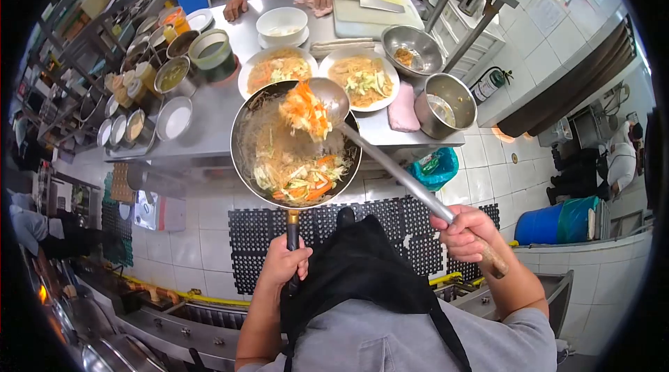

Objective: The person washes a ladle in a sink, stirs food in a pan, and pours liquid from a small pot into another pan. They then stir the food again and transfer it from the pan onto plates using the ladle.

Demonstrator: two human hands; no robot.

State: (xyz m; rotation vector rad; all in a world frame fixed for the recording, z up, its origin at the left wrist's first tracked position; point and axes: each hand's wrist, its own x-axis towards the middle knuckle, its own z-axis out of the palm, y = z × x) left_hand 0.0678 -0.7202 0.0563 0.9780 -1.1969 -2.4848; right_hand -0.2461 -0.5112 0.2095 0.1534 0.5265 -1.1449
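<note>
Round dark steel wok [245, 135], filled with pale noodles and orange and green vegetable strips, held in the air in front of the stainless steel bench [216, 104]. Left hand [284, 264]: fingers wrapped tight around the wok's black handle. Right hand [468, 233]: fingers closed around the long steel ladle [390, 166], whose bowl carries shredded carrot over the wok. Two white plates of noodles [362, 79] stand on the bench just beyond the wok.
</note>
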